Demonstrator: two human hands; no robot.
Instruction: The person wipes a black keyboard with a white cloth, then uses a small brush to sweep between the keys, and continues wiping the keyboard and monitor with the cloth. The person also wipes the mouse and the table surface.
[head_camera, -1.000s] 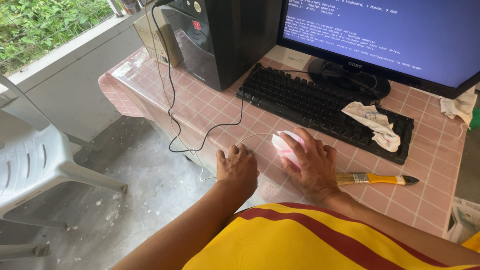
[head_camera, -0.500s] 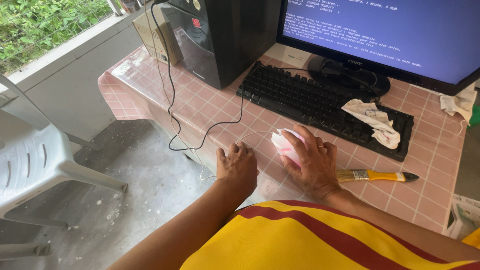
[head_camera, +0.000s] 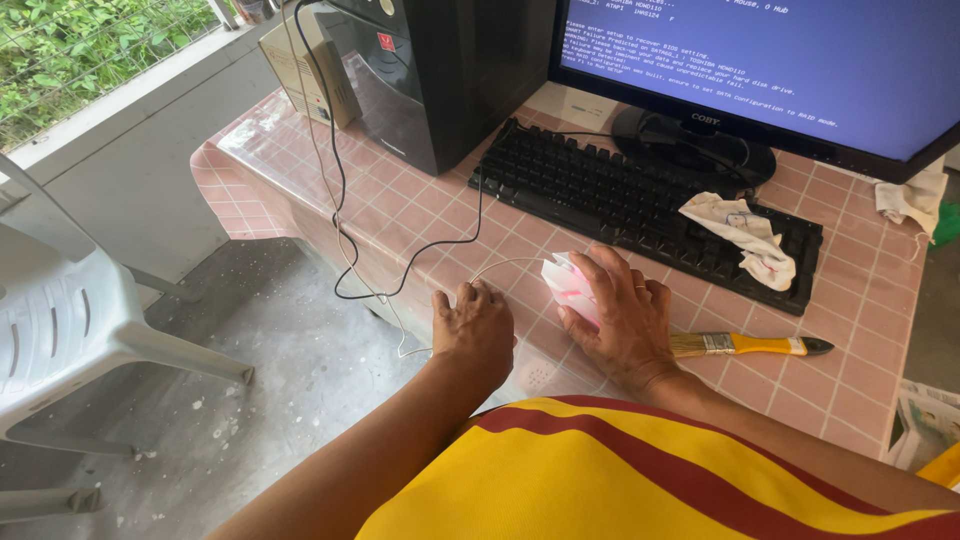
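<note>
A person's right hand cups a white computer mouse on a pink-tiled table, fingers draped over it, its long axis running toward the black keyboard just beyond. The left hand rests flat and empty just beside it at the table's edge. A yellow-handled paintbrush lies right of the wrist, a crumpled cloth on the keyboard. A blue-screened monitor and a black computer tower with a small red badge stand behind.
</note>
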